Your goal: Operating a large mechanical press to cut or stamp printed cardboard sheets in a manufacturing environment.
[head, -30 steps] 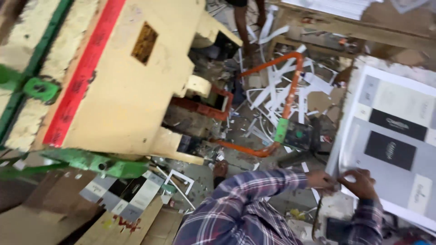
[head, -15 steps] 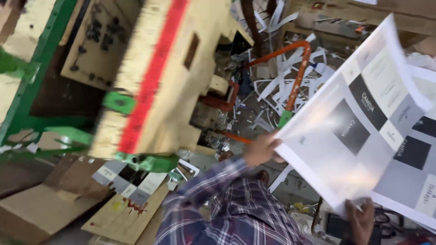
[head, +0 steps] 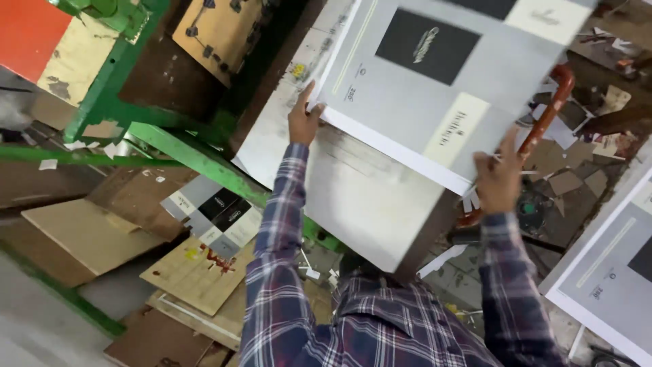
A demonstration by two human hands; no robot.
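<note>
A cluttered workshop floor (head: pixel 577 177) is lying below, strewn with cardboard scraps. Both hands are holding a large grey printed sheet (head: pixel 435 88) over the press's pale counter (head: pixel 367 204): the left hand (head: pixel 303 117) is pinching its left edge, the right hand (head: pixel 498 178) is gripping its near edge, fingers (head: pixel 511 141) spread.

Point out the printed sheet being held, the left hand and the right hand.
printed sheet (head: pixel 435 88): head view, on its grey face below the black panel.
left hand (head: pixel 303 121): head view, back of the hand at the sheet's edge.
right hand (head: pixel 499 178): head view, back of the hand.
</note>
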